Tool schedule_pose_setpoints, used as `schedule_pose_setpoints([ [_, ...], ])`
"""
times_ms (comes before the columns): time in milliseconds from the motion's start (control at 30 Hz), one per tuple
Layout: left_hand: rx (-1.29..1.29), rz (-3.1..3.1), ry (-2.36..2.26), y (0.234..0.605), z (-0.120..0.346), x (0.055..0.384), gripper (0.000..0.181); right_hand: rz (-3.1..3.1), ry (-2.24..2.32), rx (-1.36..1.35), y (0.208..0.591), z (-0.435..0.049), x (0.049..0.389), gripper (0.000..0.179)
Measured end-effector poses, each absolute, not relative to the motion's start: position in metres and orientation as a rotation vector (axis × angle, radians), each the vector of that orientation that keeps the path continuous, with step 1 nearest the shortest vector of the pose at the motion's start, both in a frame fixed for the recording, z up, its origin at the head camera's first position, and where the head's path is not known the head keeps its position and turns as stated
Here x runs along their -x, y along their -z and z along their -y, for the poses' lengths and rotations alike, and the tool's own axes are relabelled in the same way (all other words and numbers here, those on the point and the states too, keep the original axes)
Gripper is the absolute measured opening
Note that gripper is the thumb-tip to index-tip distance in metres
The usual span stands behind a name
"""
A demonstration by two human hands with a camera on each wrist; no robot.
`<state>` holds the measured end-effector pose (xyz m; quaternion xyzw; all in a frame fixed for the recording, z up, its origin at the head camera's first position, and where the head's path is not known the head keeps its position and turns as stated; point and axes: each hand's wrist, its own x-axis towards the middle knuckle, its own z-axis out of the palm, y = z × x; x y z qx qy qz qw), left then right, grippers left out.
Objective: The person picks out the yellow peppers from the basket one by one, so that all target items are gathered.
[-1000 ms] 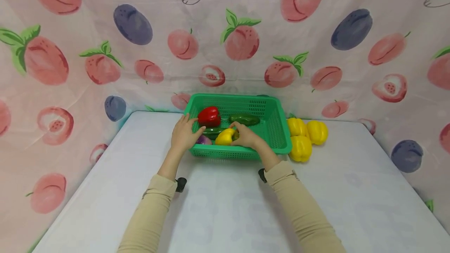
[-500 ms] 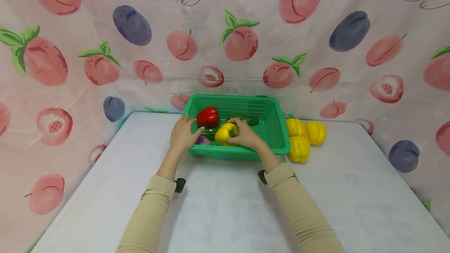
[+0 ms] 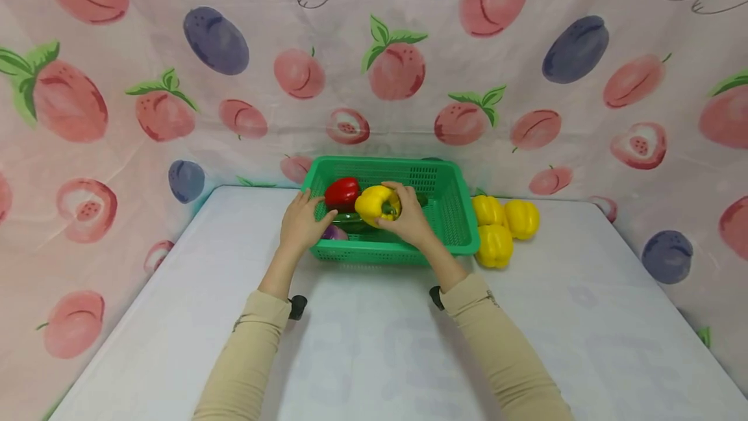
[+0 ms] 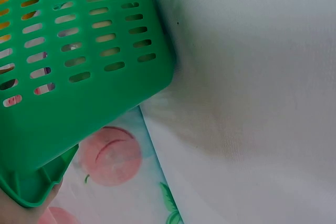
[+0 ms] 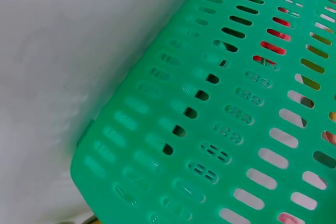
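Observation:
My right hand (image 3: 411,218) grips a yellow bell pepper (image 3: 371,205), holding it over the middle of the green plastic basket (image 3: 467,219) with the stem end facing the palm. My left hand (image 3: 300,225) holds the basket's left rim, its thumb reaching over to the inside. Just beyond that thumb sits a red bell pepper (image 3: 342,195) in the basket. A dark green cucumber-like vegetable (image 3: 349,221) and a purple round vegetable (image 3: 335,233) lie nearer the front left. Behind the right hand, another dark green vegetable (image 3: 422,199) is mostly hidden. The wrist views show the basket's slotted walls (image 4: 79,98).
Several yellow bell peppers (image 3: 494,245) stand together on the white table (image 3: 374,343), close against the basket's right side. A fruit-printed cloth (image 3: 409,128) hangs behind the table and along both sides.
My right hand has lifted the yellow bell pepper from the basket's front part, up and away from me, now covering much of the rear green vegetable. The left hand stays at the rim.

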<state>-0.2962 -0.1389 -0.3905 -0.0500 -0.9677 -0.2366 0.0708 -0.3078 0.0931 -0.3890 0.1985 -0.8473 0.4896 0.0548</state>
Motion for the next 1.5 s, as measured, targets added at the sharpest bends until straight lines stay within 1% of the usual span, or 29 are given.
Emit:
schedule_pose_setpoints([
  [267, 0.138, 2.911, 0.725, 0.392, 0.141, 0.296, 0.059, 2.397, -1.469, -0.535, 0.388, -0.092, 0.303, 0.069],
  [667, 0.151, 2.903, 0.707, 0.389, 0.139, 0.295, 0.06, 2.243, -1.539, -0.503, 0.372, -0.099, 0.283, 0.07],
  [1167, 0.145, 2.914, 0.723, 0.389, 0.139, 0.293, 0.06, 2.099, -1.522, -0.438, 0.363, -0.125, 0.258, 0.073],
  [1333, 0.149, 2.906, 0.73, 0.39, 0.14, 0.294, 0.06, 2.109, -1.627, -0.373, 0.345, -0.133, 0.239, 0.065],
  [1500, 0.15, 2.904, 0.725, 0.391, 0.14, 0.295, 0.06, 2.1, -1.594, -0.326, 0.349, -0.149, 0.242, 0.053],
])
